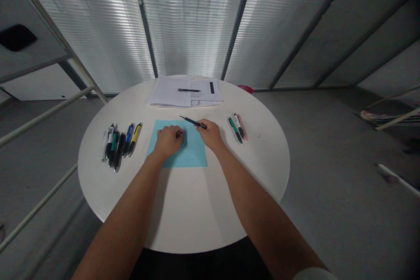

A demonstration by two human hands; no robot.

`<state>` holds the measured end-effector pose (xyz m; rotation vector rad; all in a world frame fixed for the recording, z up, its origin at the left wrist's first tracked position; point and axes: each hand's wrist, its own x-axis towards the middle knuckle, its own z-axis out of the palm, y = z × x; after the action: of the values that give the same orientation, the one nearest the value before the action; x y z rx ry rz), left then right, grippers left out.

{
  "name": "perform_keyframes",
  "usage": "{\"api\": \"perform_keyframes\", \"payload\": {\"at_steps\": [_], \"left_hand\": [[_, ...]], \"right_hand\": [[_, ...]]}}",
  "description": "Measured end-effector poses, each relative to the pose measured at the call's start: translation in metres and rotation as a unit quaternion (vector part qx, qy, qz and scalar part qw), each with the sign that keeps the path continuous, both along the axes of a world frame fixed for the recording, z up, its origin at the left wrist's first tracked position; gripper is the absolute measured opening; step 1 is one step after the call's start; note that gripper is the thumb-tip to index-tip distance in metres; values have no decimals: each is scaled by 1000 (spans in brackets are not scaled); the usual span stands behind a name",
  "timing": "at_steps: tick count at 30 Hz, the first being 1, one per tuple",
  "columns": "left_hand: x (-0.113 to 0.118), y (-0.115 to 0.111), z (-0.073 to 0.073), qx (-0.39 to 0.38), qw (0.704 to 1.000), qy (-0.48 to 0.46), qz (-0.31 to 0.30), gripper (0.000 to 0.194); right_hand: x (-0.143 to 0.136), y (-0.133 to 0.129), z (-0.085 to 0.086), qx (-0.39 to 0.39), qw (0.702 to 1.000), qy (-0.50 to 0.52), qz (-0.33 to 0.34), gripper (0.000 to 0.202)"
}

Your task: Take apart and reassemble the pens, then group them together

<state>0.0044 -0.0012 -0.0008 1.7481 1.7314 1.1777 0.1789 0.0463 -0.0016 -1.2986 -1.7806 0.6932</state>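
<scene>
- Black cloth (197, 267) of the person's clothing fills the bottom edge, below the rim of a round white table (183, 232).
- Pale blue paper (187, 157) lies flat on the table between the hands; any marks on it are too faint to read.
- The left hand (169, 140) is over the left part of the paper, its fingers curled around a small dark object (179, 133), mostly hidden, so I cannot tell what it is or how it points.
- The right hand (209, 133) is at the paper's right side, thumb and fingers pinching a slim dark pen (190, 120) near its thicker end. The pen's long axis slants across the paper's far edge: its thin tip points left and away from the person, its thick end right and nearer. Lettering on the barrel cannot be made out.
- To the left is a cluster of pens (114, 146), black, green, blue and yellow among them, lying roughly lengthwise, away from the person.
- To the right, a green pen (235, 131) lies beside a black-and-white pen (239, 126).
- Farther off, white printed sheets (167, 92) carry text too small to read; a black pen (189, 90) rests crosswise on them.
- Beyond the table hang slatted blinds (187, 26).
</scene>
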Motion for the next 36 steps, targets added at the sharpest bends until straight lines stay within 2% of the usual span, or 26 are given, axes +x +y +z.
{"api": "perform_keyframes", "payload": {"at_steps": [4,8,13,16,20,28,36], "left_hand": [[-2,2,2,14,1000,-18,-4,4],[-2,2,7,38,992,-123,13,6],[0,3,13,44,976,-207,50,13],[0,6,12,24,946,-314,73,18],[-2,9,9,2,902,-428,62,27],[1,9,11,-5,881,-471,50,25],[8,6,15,-26,887,-461,21,19]], "right_hand": [[0,0,0,1,1000,0,0,21],[0,2,-1,-5,1000,-6,-3,22],[0,1,-1,-18,1000,-10,-3,22],[1,1,0,-18,1000,-8,-2,22],[1,0,0,-17,1000,-11,-2,22],[-1,0,-3,-6,1000,-25,0,21],[0,-1,-3,23,999,-40,23,20]]}}
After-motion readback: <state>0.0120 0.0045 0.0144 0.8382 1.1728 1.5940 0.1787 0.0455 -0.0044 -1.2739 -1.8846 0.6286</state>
